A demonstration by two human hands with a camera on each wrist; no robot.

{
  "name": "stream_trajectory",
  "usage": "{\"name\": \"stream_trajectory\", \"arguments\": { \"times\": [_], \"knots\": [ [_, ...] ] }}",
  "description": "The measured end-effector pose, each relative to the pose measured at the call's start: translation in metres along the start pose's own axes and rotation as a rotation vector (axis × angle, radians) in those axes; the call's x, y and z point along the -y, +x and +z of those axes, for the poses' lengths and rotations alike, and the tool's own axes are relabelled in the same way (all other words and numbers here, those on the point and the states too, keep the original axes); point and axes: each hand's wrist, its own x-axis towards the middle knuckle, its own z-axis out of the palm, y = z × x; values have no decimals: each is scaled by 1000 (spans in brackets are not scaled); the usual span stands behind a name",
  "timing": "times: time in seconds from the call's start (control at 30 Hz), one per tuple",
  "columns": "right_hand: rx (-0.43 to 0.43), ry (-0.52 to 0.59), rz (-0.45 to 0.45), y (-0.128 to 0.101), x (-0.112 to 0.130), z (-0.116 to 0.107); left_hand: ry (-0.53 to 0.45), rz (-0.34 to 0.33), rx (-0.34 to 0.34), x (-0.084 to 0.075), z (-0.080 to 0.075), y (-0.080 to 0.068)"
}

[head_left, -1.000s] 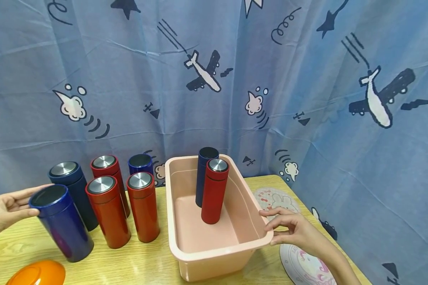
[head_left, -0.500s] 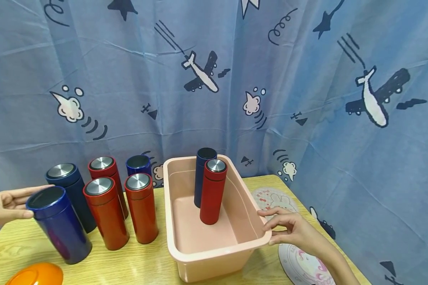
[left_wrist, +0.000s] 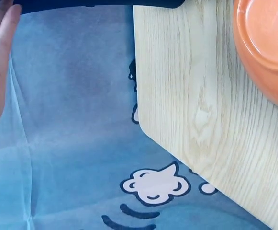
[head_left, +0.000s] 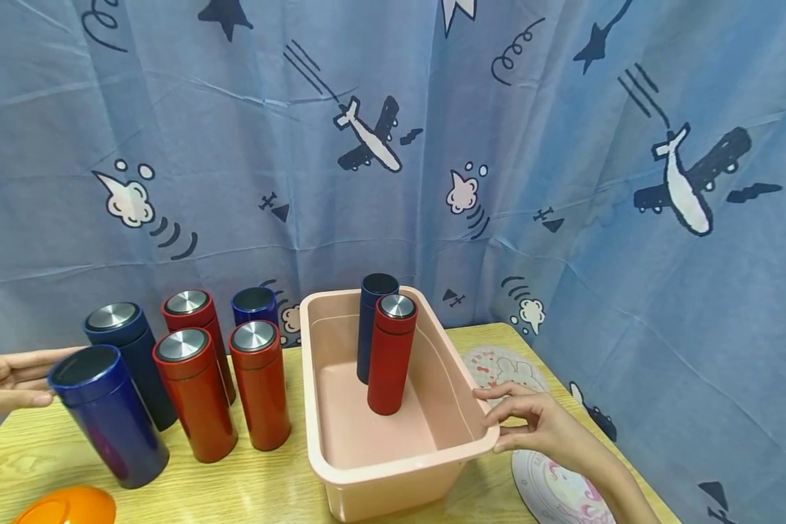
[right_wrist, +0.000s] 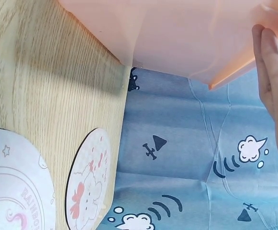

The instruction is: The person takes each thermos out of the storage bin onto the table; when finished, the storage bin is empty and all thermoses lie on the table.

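At the left of the head view my left hand (head_left: 13, 382) is beside the lid of a blue thermos bottle (head_left: 108, 418). Its fingers lie fairly straight behind the lid, and the thumb tip is at the lid's near edge; contact is hard to tell. The bottle stands upright on the table. My right hand (head_left: 530, 422) pinches the right rim of a pink plastic bin (head_left: 399, 469), also seen in the right wrist view, where fingers (right_wrist: 272, 62) lie along the bin wall (right_wrist: 167, 33). Inside the bin stand a red thermos bottle (head_left: 393, 356) and a dark blue thermos bottle (head_left: 367, 327).
Left of the bin stand more bottles: a dark blue one (head_left: 137, 364), red ones (head_left: 196, 407) and a blue one (head_left: 254, 300) at the back. An orange bowl (head_left: 72, 506) lies upturned at the front left. Round printed mats (head_left: 557, 487) lie right of the bin.
My left hand has drawn slightly left, its thumb slipping off the front of the blue thermos bottle's lid. The right hand keeps its hold on the bin, and the bottles stay in place.
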Motion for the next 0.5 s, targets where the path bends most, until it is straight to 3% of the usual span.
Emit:
{"name": "stream_trajectory", "arguments": {
  "times": [0.17, 0.27, 0.4, 0.5],
  "knots": [
    [-4, -4, 2, 0, 0, 0, 25, 80, -14, 4, -6, -5],
    [-6, -9, 4, 0, -1, 0, 154, 60, -123, 8, -11, -11],
    [-6, -15, 8, 0, -2, 0, 409, -3, -313, 12, -13, -18],
    [-4, -21, 6, 1, -2, 0, 597, -31, -409, 10, -9, -19]
  ]
}}
